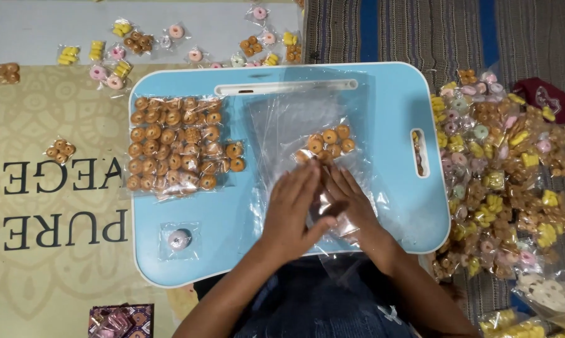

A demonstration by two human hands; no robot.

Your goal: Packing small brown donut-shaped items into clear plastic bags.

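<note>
Both hands rest on a pile of clear plastic bags [295,125] lying on a light blue lap tray [395,125]. My left hand [292,209] lies flat over the bags, fingers together. Beside it, my right hand [351,203] pinches the plastic. Just above the fingertips sits a small clear packet of orange ring-shaped pieces [328,143]. On the tray's left, several such orange packets [173,147] lie in rows. One small packet with a pink ring [180,239] lies near the tray's front left corner.
A heap of mixed orange, yellow and pink packets [505,175] lies on the striped mat to the right. More packets [123,53] are scattered beyond the tray at top left. A printed mat [51,206] covers the left floor. A dark red cloth [549,97] lies at far right.
</note>
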